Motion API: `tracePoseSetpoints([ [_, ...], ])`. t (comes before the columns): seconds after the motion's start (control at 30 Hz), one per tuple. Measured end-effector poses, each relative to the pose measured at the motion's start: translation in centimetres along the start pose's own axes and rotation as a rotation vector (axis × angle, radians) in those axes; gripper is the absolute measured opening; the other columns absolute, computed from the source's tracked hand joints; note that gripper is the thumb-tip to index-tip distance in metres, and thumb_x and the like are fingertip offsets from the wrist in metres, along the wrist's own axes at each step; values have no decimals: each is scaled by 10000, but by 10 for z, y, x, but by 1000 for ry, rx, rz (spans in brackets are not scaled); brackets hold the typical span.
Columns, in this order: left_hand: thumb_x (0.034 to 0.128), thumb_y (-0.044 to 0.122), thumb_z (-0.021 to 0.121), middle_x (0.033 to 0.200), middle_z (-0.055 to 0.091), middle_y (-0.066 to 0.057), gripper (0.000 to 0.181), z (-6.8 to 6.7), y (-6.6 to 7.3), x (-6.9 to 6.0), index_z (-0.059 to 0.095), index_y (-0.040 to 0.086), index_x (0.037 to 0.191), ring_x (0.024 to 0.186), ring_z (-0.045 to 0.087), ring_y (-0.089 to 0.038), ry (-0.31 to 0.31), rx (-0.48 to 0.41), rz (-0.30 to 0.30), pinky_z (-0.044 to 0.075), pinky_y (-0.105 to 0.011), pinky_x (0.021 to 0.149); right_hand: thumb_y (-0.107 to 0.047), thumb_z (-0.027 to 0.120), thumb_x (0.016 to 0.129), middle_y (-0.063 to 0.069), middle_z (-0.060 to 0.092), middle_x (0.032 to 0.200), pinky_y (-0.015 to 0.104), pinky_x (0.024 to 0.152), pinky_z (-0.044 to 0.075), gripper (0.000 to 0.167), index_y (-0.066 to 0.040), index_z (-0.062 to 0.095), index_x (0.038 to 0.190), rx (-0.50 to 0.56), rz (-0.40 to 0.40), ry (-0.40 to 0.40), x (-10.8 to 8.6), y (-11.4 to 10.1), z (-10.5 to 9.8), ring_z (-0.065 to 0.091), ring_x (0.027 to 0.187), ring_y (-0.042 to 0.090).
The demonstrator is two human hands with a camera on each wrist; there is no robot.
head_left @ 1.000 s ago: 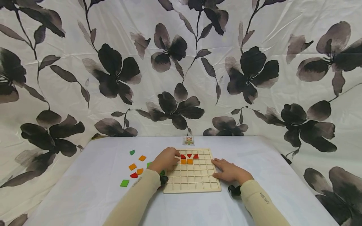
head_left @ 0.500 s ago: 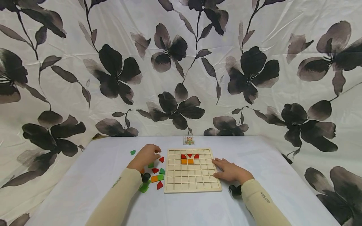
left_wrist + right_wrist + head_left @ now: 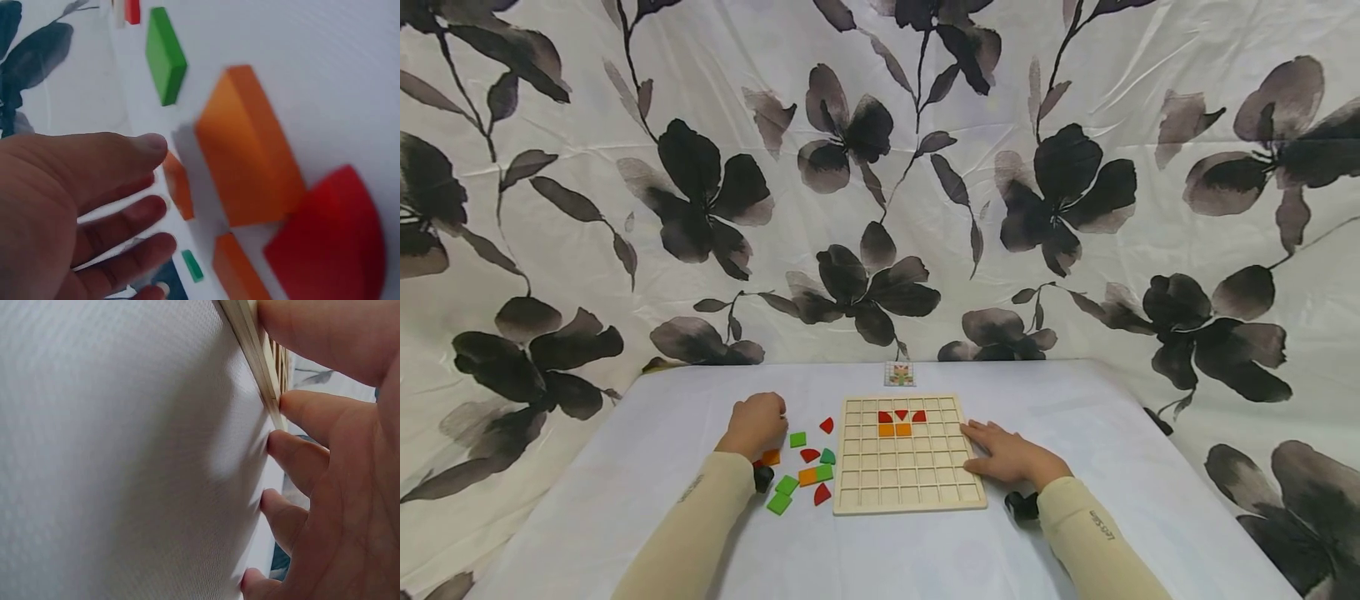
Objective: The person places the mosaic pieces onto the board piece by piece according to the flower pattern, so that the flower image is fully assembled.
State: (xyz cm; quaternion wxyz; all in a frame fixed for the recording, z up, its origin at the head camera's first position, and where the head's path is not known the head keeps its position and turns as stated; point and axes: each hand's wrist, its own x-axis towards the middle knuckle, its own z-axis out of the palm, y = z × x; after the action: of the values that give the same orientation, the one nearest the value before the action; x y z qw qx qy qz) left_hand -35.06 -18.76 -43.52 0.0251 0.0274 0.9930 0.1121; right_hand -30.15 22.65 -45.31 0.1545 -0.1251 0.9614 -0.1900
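My left hand (image 3: 755, 425) is over the loose tiles left of the board. In the left wrist view its thumb and fingers (image 3: 125, 215) are loosely bent with nothing between them. An orange tile (image 3: 179, 185) lies just beyond the thumb tip, and a larger-looking orange tile (image 3: 247, 150) and a red quarter-round tile (image 3: 331, 244) lie closer to the camera. My right hand (image 3: 1011, 452) rests at the right edge of the wooden grid board (image 3: 910, 479), its fingertips touching the board's edge and the cloth. Red tiles (image 3: 919, 416) and orange tiles (image 3: 903, 430) sit in the board's upper cells.
Several green, red and orange tiles lie between the left hand and the board, among them a green square (image 3: 779, 503) and a red piece (image 3: 822, 494). A small pattern card (image 3: 899, 373) lies behind the board on the white tablecloth (image 3: 910, 558). A floral curtain (image 3: 880, 167) hangs behind.
My left hand has moved from the board's left part out to the left over the loose tiles, uncovering pieces beside the board. The right hand has stayed at the board's edge.
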Motion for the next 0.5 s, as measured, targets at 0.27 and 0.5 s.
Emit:
tracePoseSetpoints([
  [0.27,883,187,628,977,667,-140,314,3,-5,-2,634,-34,1105,810,566,-270,-12,-21,-77,454,-520,896,-432,617,904,87,285,1588,671,1118,158,711,-167,349,1507,-1,2,-1,-1,-1,-1,189,1475,388],
  [0.5,874,141,627,980,626,-157,330,5,-8,-1,585,-63,1130,800,533,-271,-50,-126,-115,498,-467,839,-434,612,907,84,284,1589,669,1118,162,708,-169,348,1508,-4,1,-4,0,-1,0,189,1476,385],
])
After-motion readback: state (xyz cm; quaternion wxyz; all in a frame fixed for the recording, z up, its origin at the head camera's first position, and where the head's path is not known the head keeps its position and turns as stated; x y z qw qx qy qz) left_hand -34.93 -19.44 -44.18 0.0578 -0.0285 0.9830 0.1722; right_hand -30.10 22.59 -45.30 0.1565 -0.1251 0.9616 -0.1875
